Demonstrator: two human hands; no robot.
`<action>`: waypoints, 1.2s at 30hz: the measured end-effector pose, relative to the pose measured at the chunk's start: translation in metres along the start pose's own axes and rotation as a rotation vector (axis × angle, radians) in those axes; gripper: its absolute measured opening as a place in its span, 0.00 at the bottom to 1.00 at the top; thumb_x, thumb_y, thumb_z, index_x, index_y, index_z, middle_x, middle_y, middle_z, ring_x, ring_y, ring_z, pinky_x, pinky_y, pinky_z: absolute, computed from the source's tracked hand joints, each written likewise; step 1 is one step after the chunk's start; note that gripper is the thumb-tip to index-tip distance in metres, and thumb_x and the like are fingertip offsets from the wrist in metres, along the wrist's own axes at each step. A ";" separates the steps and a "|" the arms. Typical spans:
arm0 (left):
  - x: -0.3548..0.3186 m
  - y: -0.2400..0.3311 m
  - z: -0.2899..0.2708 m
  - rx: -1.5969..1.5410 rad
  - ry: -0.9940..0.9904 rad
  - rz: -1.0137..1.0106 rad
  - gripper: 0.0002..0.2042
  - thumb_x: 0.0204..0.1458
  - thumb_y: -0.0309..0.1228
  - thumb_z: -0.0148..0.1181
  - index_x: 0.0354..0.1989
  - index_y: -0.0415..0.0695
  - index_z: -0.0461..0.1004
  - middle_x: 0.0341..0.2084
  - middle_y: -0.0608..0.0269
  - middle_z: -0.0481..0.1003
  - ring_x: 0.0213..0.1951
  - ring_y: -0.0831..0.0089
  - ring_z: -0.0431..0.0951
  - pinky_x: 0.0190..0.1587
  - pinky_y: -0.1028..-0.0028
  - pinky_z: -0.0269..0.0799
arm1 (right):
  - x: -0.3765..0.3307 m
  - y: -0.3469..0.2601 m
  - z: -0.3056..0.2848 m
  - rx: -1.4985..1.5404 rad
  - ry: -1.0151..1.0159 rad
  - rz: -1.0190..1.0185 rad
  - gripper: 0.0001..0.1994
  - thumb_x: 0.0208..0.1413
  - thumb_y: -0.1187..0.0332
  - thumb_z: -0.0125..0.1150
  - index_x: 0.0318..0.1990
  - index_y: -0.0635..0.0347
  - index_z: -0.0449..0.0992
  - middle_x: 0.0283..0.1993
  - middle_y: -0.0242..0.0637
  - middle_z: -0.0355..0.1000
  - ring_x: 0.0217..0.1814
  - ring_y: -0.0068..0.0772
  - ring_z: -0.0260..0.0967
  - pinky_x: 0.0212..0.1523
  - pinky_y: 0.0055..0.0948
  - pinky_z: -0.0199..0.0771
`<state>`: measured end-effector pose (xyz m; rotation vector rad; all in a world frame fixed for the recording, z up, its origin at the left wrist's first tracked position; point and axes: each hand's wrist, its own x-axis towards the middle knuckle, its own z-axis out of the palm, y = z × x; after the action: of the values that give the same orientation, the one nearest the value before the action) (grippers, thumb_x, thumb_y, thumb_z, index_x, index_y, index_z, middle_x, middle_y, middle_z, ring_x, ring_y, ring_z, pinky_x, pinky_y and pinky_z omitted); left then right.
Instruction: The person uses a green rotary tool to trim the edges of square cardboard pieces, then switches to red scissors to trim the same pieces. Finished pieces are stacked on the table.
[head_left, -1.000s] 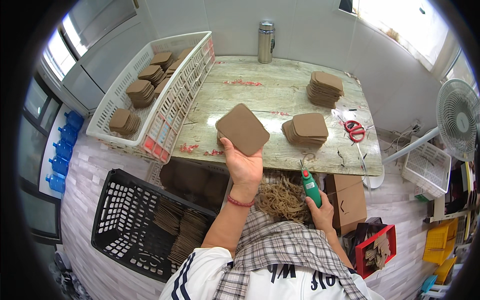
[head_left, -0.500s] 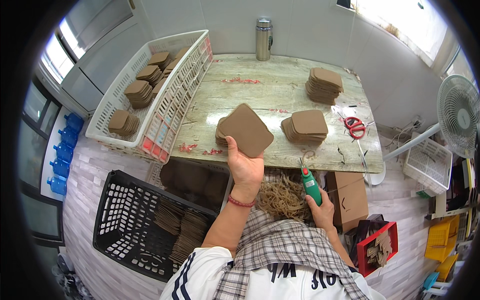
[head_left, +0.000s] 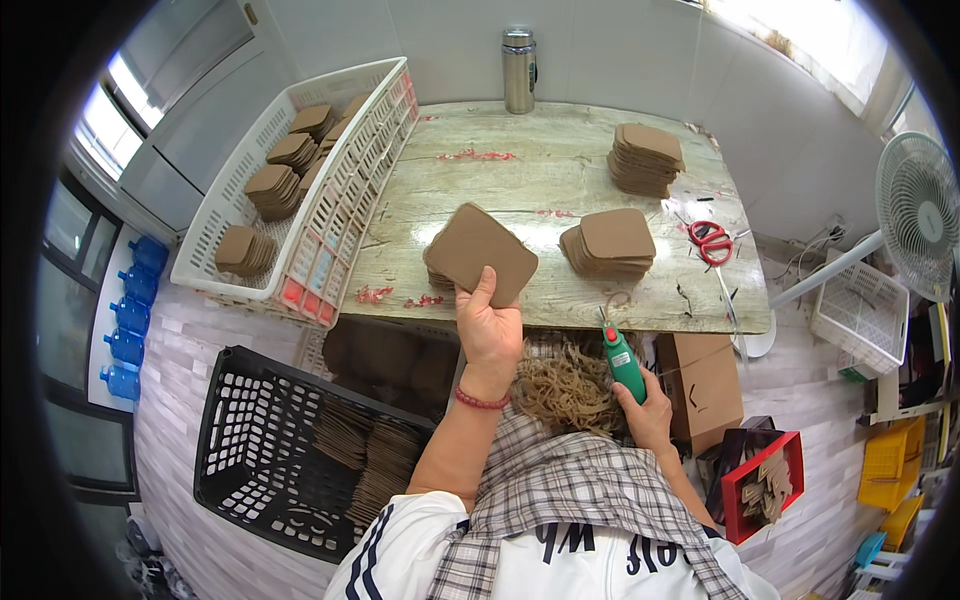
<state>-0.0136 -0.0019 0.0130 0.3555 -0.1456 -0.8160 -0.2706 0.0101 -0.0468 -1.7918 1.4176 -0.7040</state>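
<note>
My left hand (head_left: 488, 335) grips a brown square pad (head_left: 483, 252) with rounded corners, thumb across its face and fingers behind. The pad is tilted over a low stack of matching pads (head_left: 435, 268) at the table's near edge. In my right hand (head_left: 643, 402) is a green handheld tool (head_left: 624, 366) with a red button and a thin metal tip. The tip points toward the near edge of the table, apart from the pad. Right of the held pad stands another stack of pads (head_left: 612, 240), with a taller stack (head_left: 646, 160) farther back.
On the table (head_left: 500, 185) lie red scissors (head_left: 711, 243); a steel flask (head_left: 519, 72) stands behind. A white crate (head_left: 345, 165) of pads is at left, a black crate (head_left: 250, 440) below. Trimmed strips (head_left: 565, 390) lie in my lap. A fan (head_left: 915, 215) stands right.
My left thumb has moved from the pad's edge onto its face, and the pad has shifted slightly left. My right hand still holds the green tool in nearly the same place.
</note>
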 end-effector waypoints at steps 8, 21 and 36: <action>-0.001 -0.004 0.005 0.153 -0.035 0.070 0.20 0.56 0.18 0.51 0.56 0.46 0.61 0.50 0.65 0.69 0.52 0.72 0.71 0.56 0.69 0.69 | 0.001 0.005 0.001 -0.017 -0.009 0.013 0.27 0.52 0.53 0.64 0.53 0.61 0.70 0.41 0.47 0.76 0.41 0.44 0.75 0.40 0.35 0.72; -0.001 -0.009 0.001 0.182 -0.049 -0.069 0.20 0.55 0.15 0.49 0.56 0.43 0.62 0.51 0.62 0.69 0.54 0.70 0.69 0.59 0.66 0.66 | 0.076 -0.011 -0.056 -0.122 0.202 -0.084 0.25 0.51 0.55 0.64 0.51 0.61 0.72 0.40 0.50 0.75 0.40 0.50 0.74 0.41 0.39 0.71; -0.001 0.005 0.003 0.197 -0.185 -0.570 0.20 0.53 0.13 0.45 0.56 0.35 0.61 0.52 0.53 0.69 0.54 0.62 0.71 0.59 0.63 0.68 | 0.195 0.029 -0.039 -0.841 0.314 -0.455 0.38 0.47 0.49 0.64 0.61 0.64 0.63 0.38 0.40 0.74 0.42 0.39 0.68 0.46 0.37 0.64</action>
<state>-0.0115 0.0013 0.0179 0.5172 -0.3066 -1.4046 -0.2709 -0.1908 -0.0524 -2.8178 1.6720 -0.6821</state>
